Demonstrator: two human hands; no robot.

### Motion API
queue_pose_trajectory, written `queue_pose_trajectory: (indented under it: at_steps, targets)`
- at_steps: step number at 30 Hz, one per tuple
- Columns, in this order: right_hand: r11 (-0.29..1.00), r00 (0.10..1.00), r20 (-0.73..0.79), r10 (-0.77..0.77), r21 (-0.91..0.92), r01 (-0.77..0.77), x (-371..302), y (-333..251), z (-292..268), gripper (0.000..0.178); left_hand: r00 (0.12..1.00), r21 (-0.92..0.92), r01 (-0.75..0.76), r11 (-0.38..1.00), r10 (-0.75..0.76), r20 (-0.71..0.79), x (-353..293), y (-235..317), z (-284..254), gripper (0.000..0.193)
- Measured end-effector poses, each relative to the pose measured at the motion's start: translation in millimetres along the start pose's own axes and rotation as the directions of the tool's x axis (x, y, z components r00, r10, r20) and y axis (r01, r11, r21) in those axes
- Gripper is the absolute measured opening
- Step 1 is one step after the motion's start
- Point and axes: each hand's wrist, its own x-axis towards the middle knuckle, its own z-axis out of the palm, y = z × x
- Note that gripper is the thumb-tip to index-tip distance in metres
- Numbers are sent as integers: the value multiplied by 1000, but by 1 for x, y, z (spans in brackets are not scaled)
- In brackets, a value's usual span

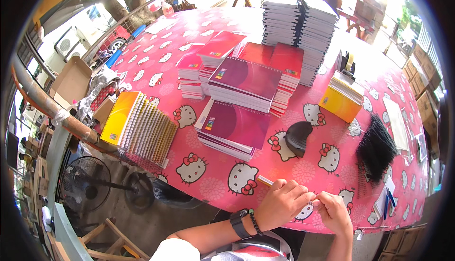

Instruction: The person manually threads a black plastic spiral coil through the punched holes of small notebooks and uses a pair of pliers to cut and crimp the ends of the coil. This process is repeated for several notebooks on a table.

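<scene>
Left forearm (pixel 206 238) comes from lower left, lies slanting, rising toward right; white sleeve (pixel 175 250) covers its upper part. Left wrist wears dark wristwatch (pixel 240 224) and, nearer to hand, beaded bracelet (pixel 255 224). Left hand (pixel 283 204) has back turned upward, fingers bent and close together, pointing to right. Right forearm (pixel 342 247) rises almost straight from lower edge, wrist bare. Right hand (pixel 334 212) leans to left, fingers curled inward. Fingertips of both hands meet or nearly meet; exact contact not clear.
</scene>
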Motion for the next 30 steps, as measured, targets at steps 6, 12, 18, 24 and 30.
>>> queue_pose_trajectory:
  at_steps: [6, 12, 18, 24, 30]
  targets:
    - [994, 995, -44, 90, 65, -87, 21, 13, -19, 19, 998, -14, -26, 1000, 27, 49, 0, -2, -2, 24]
    - [958, 952, -173, -254, -182, 222, 116, 32, -4, 33, 993, 55, -68, 996, 63, 97, 2, -8, -8, 21]
    - [920, 985, 96, -142, -354, 167, 156, 36, 13, 49, 988, 39, -94, 995, 89, 129, 3, -5, -9, 20]
    - [928, 999, -42, -24, -373, 6, 141, 37, -19, 44, 982, 13, -92, 996, 88, 167, -2, -9, -12, 20]
    - [918, 883, -252, 395, 82, -387, 103, 47, -40, 40, 983, -43, -103, 994, 108, 149, 2, -11, -12, 16]
